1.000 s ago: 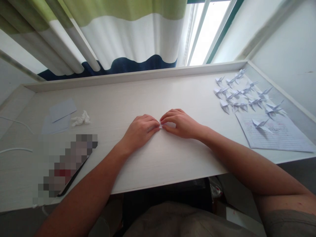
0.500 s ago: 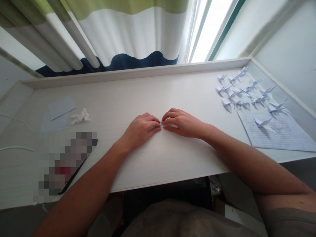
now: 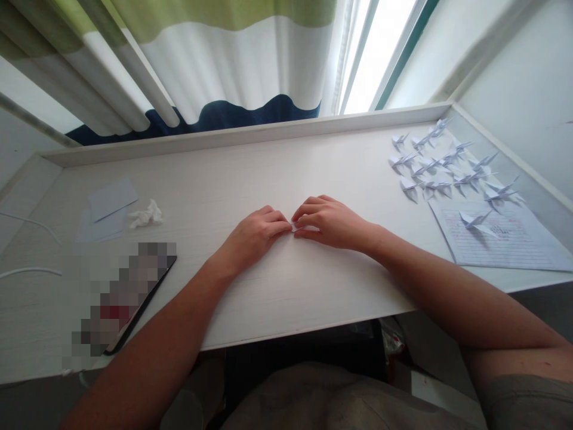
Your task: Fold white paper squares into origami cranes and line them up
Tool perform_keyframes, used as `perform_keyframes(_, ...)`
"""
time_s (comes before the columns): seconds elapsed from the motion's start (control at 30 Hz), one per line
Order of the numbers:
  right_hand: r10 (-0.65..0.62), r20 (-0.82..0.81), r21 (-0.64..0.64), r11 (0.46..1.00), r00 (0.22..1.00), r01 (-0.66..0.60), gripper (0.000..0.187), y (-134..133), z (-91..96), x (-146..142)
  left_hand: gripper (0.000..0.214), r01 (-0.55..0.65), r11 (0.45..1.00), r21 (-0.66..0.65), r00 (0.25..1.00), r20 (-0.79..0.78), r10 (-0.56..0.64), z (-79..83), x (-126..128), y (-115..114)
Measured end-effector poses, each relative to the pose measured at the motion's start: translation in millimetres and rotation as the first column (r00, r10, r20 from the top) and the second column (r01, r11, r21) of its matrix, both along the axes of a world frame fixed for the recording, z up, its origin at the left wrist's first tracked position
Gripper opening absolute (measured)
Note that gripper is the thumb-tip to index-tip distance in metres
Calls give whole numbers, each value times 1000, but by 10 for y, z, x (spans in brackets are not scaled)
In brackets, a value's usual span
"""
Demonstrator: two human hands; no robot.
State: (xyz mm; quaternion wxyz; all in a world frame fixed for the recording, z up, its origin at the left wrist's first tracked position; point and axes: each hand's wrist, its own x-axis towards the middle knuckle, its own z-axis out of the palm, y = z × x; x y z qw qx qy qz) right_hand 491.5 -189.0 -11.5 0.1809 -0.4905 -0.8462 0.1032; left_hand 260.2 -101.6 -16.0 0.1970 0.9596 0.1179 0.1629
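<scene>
So this person was bent over a white counter [image 3: 277,286] with one small bit of paper [image 3: 293,227] pinched between both hands, pretty much dead centre. The left hand [image 3: 255,236] was closed on its left end with thumb and fingertips, and the right hand [image 3: 333,222] had the rest gripped the same way; most of it was hidden under the fingers, so I couldn't tell which fold it was at. No bird shape to it that I could see, so I'd call that one part-way. Done pile first: a bunch of folded cranes [image 3: 441,164] sat over at the far right, roughly a dozen, but they overlapped too much for an exact count. One of those was on its own on the single lined pad [image 3: 505,254], and it looked finished to me. As for what was left, I counted two flat sheets [image 3: 113,200] on the left side, one partly over the other, no folds that I could make out. Other stuff: one crumpled tissue [image 3: 147,215] just beside the sheets, one dark-edged slab [image 3: 129,298] too blurred to make out near the left forearm, and two white cables [image 3: 31,270] at the left edge.
</scene>
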Motion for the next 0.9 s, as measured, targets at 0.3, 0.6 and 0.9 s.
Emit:
perform_keyframes(0.3, -83, -216, -88, 994, 973, 66, 16, 43, -98, -40, 15, -182, 968, -172, 982, 24, 189, -68, 52, -58)
perform_keyframes(0.6, -316, -418, -261, 940, 852, 221, 6, 68, -87, -107, 8, -272, 859, -433, 943, 60, 329, -67, 90, -95)
perform_keyframes(0.9, -433, -509, -390, 886, 744, 250, 17, 73, -60, -151, 11, -340, 819, -463, 914, 41, 403, -64, 93, -113)
